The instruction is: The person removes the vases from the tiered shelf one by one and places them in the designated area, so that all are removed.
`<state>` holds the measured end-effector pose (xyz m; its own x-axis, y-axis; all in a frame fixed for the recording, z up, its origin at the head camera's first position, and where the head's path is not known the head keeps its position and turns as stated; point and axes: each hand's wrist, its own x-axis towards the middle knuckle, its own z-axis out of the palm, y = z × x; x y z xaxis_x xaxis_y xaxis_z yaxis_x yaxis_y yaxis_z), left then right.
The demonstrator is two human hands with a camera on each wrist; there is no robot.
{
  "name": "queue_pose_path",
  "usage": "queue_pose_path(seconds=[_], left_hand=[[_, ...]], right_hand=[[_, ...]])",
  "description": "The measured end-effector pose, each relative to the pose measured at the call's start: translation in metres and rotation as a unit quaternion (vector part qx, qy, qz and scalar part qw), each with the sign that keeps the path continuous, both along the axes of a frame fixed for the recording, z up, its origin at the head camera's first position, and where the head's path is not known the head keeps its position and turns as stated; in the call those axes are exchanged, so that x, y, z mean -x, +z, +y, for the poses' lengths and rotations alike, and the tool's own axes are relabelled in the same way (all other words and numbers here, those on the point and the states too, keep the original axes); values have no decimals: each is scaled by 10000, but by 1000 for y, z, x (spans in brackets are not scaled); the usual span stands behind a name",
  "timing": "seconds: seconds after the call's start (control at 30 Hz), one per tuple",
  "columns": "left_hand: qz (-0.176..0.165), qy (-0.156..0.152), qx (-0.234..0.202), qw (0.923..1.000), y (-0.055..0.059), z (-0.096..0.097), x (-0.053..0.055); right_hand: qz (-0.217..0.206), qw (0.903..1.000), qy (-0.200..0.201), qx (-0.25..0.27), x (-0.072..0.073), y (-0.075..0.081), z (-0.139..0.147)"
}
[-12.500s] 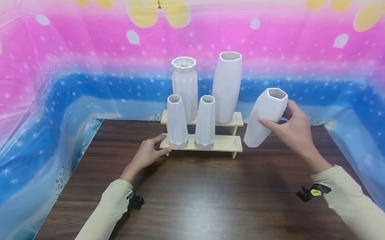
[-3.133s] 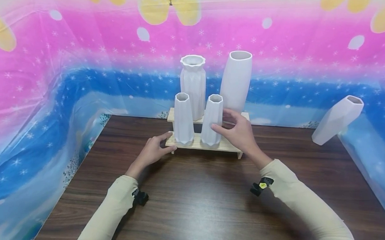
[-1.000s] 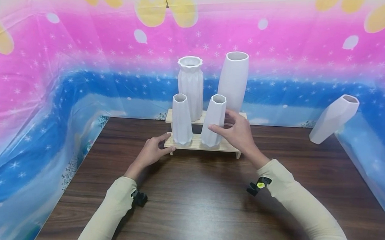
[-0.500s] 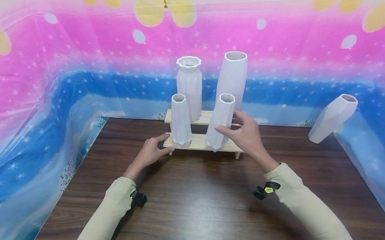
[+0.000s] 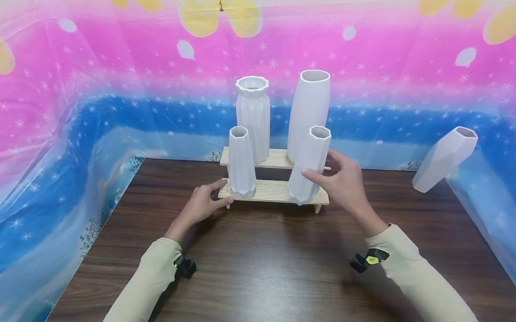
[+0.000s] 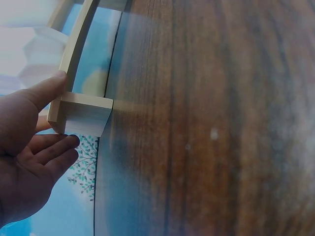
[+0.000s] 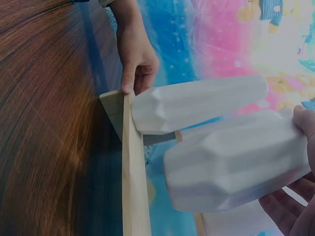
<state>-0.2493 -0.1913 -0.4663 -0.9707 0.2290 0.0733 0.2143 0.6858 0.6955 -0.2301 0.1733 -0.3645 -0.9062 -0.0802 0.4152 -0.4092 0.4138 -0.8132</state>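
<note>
My right hand (image 5: 345, 184) grips a small white fluted vase (image 5: 309, 168) between thumb and fingers. In the right wrist view that vase's base hangs apart from the lower board of the two-tier wooden stand (image 5: 269, 189), near its right end. My left hand (image 5: 200, 204) pinches the left end of the same board; the left wrist view shows the thumb (image 6: 47, 88) on the board's edge. A matching small vase (image 5: 242, 162) stands at the left of the lower tier. On the upper tier are a ruffle-rimmed vase (image 5: 253, 120) and a tall smooth vase (image 5: 309, 103).
A faceted white vase (image 5: 446, 159) stands alone at the table's far right. The stand sits toward the back of the dark wooden table (image 5: 253, 266). A printed pink and blue cloth (image 5: 157, 80) hangs behind and along both sides.
Earlier my right hand held the faceted vase, now at the far right. It has since gripped the small front vase and lifted it rightward. My left hand has stayed on the stand.
</note>
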Motion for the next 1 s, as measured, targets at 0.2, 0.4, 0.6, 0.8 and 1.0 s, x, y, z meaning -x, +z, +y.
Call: queue_pose_path(seconds=[0.2, 0.4, 0.6, 0.8, 1.0], left_hand=[[36, -15, -20, 10000, 1, 0, -1], [30, 0, 19, 10000, 0, 0, 1], [25, 8, 35, 10000, 1, 1, 0], [13, 4, 13, 10000, 2, 1, -1], [2, -7, -8, 10000, 1, 0, 0]], right_hand=[[24, 9986, -427, -316, -5, 3, 13], [95, 9975, -602, -365, -8, 5, 25], [94, 9950, -892, -439, -11, 4, 37], [131, 9925, -1092, -541, -12, 1, 49], [201, 9898, -1272, -602, -13, 0, 60]])
